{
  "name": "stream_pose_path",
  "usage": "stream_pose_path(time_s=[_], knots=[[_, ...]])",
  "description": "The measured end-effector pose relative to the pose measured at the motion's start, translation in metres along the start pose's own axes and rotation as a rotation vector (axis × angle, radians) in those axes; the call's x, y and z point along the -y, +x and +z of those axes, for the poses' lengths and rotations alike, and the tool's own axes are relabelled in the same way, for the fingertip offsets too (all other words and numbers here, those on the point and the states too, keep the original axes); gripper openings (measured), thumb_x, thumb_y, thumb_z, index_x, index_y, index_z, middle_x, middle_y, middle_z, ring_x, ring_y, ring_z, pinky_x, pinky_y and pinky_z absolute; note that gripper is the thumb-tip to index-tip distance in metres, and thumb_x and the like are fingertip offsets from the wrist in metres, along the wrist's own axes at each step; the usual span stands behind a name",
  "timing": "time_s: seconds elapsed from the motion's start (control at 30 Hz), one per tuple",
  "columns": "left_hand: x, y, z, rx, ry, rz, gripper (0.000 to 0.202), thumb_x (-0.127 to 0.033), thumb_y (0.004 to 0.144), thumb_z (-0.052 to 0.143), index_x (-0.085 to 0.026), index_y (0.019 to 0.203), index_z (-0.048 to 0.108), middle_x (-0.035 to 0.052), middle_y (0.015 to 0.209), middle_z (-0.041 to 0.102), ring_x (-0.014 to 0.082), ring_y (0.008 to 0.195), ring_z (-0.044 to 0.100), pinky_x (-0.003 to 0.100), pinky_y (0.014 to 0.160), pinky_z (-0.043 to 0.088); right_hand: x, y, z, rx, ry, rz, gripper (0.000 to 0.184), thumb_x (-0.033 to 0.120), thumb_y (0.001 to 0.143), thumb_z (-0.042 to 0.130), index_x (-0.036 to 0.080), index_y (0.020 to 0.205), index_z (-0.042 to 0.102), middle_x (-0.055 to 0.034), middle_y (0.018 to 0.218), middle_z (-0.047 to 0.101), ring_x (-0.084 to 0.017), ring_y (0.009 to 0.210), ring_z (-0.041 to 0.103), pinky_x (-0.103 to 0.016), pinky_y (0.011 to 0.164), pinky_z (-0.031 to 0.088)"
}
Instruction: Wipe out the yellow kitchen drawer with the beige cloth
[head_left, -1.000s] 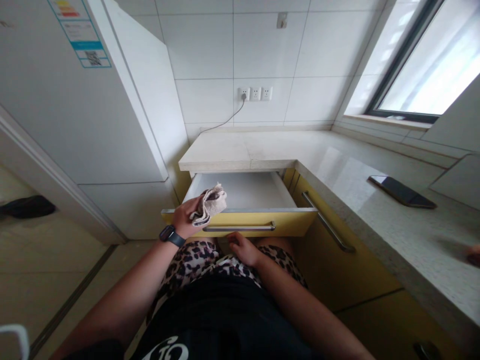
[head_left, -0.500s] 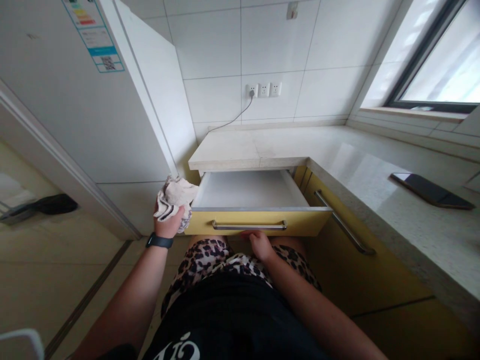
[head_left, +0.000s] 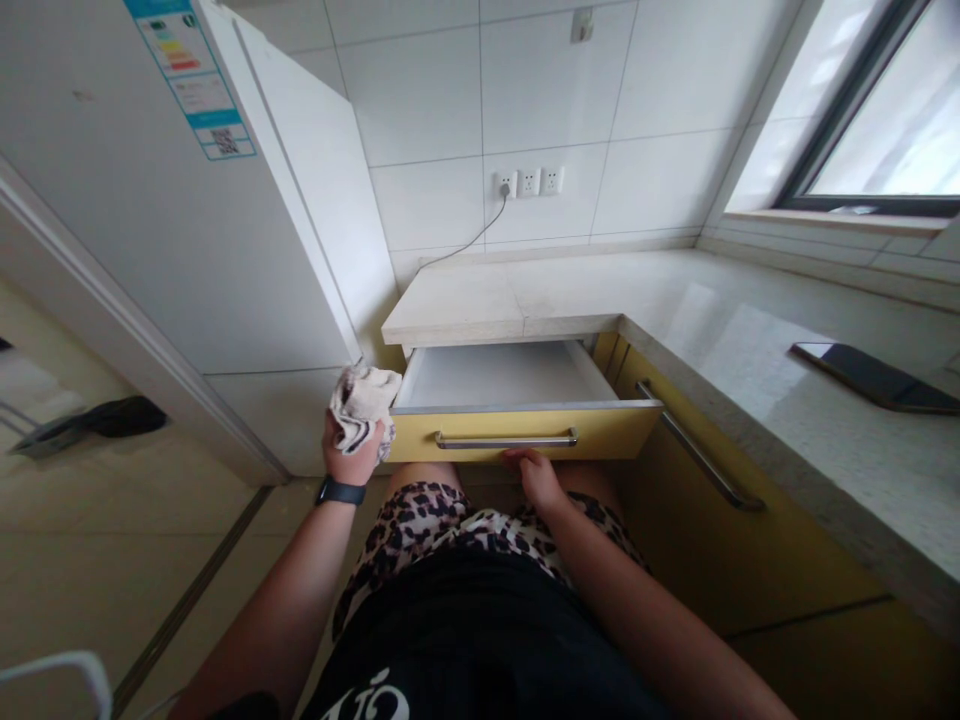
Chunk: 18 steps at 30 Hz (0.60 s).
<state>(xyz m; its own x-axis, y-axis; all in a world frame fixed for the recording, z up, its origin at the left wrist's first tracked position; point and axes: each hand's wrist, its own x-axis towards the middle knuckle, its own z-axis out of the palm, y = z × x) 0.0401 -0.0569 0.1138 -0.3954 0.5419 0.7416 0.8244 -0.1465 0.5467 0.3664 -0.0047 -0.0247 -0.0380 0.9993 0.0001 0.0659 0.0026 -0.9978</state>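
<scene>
— Where is the cloth from where you stand?

— Bunched up in the left hand (head_left: 351,455). The grip is pressed together around the cloth (head_left: 364,410), held up just beside the left corner of the drawer (head_left: 525,432). There's a dark watch (head_left: 339,492) on that wrist.

— And the drawer?

— It stands open under the pale stone counter (head_left: 570,290). The front is yellow with a long metal handle (head_left: 506,439), and the inside is white.

— The other hand?

— The right hand (head_left: 536,475) is low, with its fingertips against the bottom edge of the drawer front, below the handle. I cannot tell whether that grip clasps the edge or only rests there, because the fingers are partly tucked under.

— What's the room like?

— It's a kitchen corner. The counter runs along the back wall and turns down the right side, where a dark phone (head_left: 874,375) lies flat on it near the window (head_left: 885,120). The wall is white tiles, with a row of sockets (head_left: 529,182) and one cable (head_left: 465,240) hanging from them towards the counter. A tall white refrigerator (head_left: 150,220) stands on the left with a coloured label (head_left: 195,80) near its top. The floor (head_left: 90,560) is beige tile.
</scene>
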Motion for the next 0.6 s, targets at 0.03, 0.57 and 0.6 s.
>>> stream_pose_path(time_s=[0.03,0.57,0.6], knots=[[0.0,-0.005,0.004,0.016,0.017,0.063,0.053,-0.034,0.078,0.07,-0.014,0.126,0.057,0.014,0.121,0.067,0.0304,0.113,0.064,0.048,0.1,0.052,0.001,-0.001,-0.001,0.016,0.001,0.01,0.037,0.032,0.073,0.045,0.016,0.093,0.07,-0.0128,0.102,0.073,-0.027,0.093,0.068,-0.037,0.08,0.055],[-0.093,-0.038,0.057,0.487,0.01,0.81,0.057,-0.044,0.09,0.061,-0.022,0.141,0.053,0.0113,0.125,0.065,0.0296,0.116,0.055,0.044,0.102,0.043,0.007,-0.03,0.013,0.394,-0.309,-0.174,0.021,0.021,0.075,0.053,0.018,0.083,0.072,-0.0043,0.079,0.071,-0.022,0.076,0.064,-0.034,0.077,0.052],[-0.104,-0.041,0.063,0.508,0.024,0.852,0.052,-0.043,0.092,0.059,-0.024,0.14,0.055,0.0108,0.121,0.066,0.029,0.114,0.055,0.044,0.1,0.043,0.009,-0.032,0.013,0.413,-0.33,-0.217,0.023,0.02,0.076,0.055,0.019,0.088,0.074,-0.0047,0.086,0.072,-0.023,0.084,0.065,-0.036,0.085,0.052]])
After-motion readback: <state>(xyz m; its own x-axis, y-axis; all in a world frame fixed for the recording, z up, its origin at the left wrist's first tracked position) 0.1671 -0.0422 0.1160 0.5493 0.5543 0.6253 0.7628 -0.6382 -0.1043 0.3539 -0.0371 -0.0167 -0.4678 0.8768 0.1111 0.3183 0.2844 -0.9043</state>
